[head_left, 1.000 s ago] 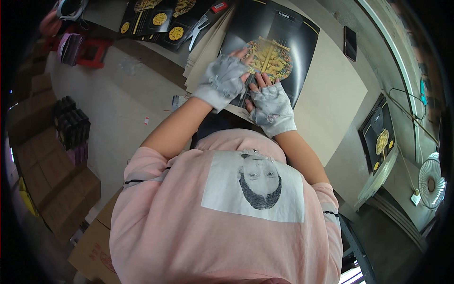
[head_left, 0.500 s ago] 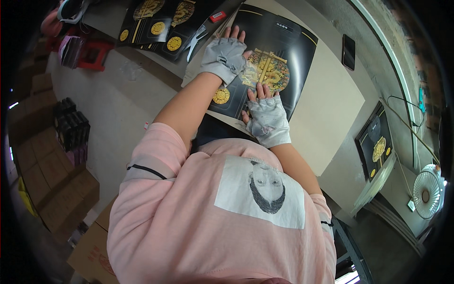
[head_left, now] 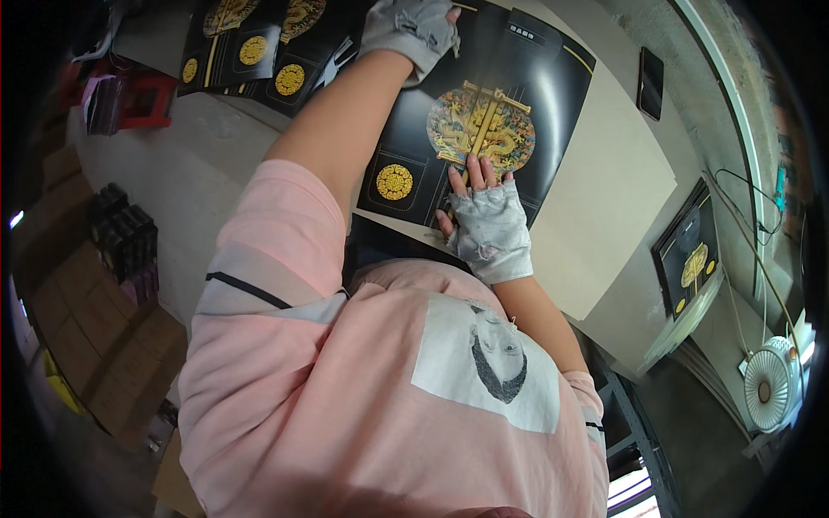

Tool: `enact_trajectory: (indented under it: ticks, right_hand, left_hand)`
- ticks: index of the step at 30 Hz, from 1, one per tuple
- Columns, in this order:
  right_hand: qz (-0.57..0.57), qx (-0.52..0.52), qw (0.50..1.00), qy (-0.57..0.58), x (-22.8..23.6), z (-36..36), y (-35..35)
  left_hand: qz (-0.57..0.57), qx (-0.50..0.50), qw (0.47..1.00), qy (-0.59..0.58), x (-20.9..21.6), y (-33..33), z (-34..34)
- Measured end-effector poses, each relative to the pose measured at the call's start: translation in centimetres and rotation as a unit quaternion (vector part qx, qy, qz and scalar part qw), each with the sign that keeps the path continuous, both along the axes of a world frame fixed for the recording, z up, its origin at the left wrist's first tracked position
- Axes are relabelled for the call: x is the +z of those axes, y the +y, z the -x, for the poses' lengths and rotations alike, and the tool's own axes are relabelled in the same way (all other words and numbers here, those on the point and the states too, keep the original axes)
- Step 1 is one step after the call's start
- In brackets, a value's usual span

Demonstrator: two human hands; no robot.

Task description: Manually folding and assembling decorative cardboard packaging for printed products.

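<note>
A glossy black printed sheet [head_left: 406, 142] with a gold dragon medallion lies on a stack of large pale boards [head_left: 617, 181]. My right hand [head_left: 490, 223], in a grey fingerless glove, rests flat on the sheet's lower part, just below the medallion, fingers spread. My left hand [head_left: 408, 34], gloved alike, is over the sheet's far left edge. Its thumb tip shows beside the sheet, but the other fingers are cut off by the upper picture edge, so I cannot tell their pose.
More black printed sheets [head_left: 246, 65] lie at the far left, with scissors [head_left: 338, 60] partly showing. A phone [head_left: 650, 84] lies at the far right. Farther right are a stack of black printed pieces [head_left: 688, 250] and a white fan [head_left: 771, 384]. A red stool [head_left: 147, 99] and cartons [head_left: 86, 315] stand left.
My left hand has moved away from me, up along the sheet's left side, uncovering the medallion's left part. My right hand stays nearly in place. The view has shifted slightly.
</note>
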State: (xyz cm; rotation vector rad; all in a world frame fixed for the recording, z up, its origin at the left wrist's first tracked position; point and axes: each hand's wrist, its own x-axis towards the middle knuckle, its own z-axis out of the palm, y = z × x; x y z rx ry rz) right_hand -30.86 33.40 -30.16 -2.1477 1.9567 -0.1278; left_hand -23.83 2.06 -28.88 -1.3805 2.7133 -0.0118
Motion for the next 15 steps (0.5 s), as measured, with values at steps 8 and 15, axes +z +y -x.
enact_trajectory:
  ticks: [8, 15]
  right_hand:
    - [-0.009, 0.01, 1.0, -0.014, 0.2, 0.0, 0.0]
    - [0.005, 0.008, 1.0, -0.011, 0.4, 0.3, -0.3]
  left_hand:
    - [0.04, -0.008, 0.983, 0.18, -3.7, -2.2, -0.3]
    - [0.056, -0.204, 0.97, 0.121, -5.0, 9.9, -2.4]
